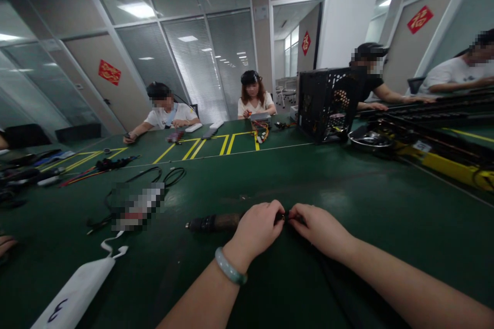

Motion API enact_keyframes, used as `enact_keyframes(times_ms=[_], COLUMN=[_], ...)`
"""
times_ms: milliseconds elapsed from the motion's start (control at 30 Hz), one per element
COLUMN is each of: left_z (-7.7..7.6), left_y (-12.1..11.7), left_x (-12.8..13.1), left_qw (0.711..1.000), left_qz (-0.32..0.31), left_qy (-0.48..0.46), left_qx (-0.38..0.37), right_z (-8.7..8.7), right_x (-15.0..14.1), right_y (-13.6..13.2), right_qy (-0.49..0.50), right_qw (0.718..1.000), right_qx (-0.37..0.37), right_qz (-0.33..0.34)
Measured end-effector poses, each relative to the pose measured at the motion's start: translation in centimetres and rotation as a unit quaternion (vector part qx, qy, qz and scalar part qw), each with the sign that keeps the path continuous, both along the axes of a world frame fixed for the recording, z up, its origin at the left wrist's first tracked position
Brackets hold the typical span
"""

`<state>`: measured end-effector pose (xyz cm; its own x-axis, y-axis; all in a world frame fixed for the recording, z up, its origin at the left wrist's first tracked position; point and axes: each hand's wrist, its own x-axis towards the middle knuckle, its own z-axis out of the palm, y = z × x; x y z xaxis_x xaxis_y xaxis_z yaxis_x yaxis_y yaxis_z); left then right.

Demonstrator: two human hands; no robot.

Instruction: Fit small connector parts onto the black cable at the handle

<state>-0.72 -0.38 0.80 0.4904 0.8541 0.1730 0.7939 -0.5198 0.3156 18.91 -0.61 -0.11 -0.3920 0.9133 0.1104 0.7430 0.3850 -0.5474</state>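
My left hand (259,227) is closed over the rear of a dark cylindrical tool (222,223) with a brownish body and a metal tip pointing left. Its exact kind is unclear. Opposite it, my right hand (318,226) pinches a small dark part (299,219), mostly covered by the fingers. The fingertips of both hands nearly meet over the green table (216,272), at the tool's rear end. Whether the two dark pieces are joined there, I cannot tell. A dark strip, perhaps a cable (332,282), runs down the table below my right forearm.
A power strip (148,200) with black cables lies left, near a white marked case (73,293). Loose wires (96,169) lie farther left. A black computer case (328,103), a metal bowl (370,139) and yellow-black equipment (447,159) stand right. Several people sit across the table.
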Motion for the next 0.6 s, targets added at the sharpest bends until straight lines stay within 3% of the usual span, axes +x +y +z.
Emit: enact_keyframes(times_ms=[333,600], left_z=[-0.2,0.0], left_y=[0.1,0.0], left_x=[-0.1,-0.2], left_qw=[1.0,1.0], left_qz=[-0.016,-0.019], left_qy=[0.001,0.005], left_qx=[0.006,0.0], right_z=[0.1,1.0], right_x=[-1.0,-2.3], right_y=[-0.8,-0.7], right_qy=[0.072,0.017], right_qw=[0.994,0.995], right_qx=[-0.069,-0.047], right_qz=[-0.051,-0.082])
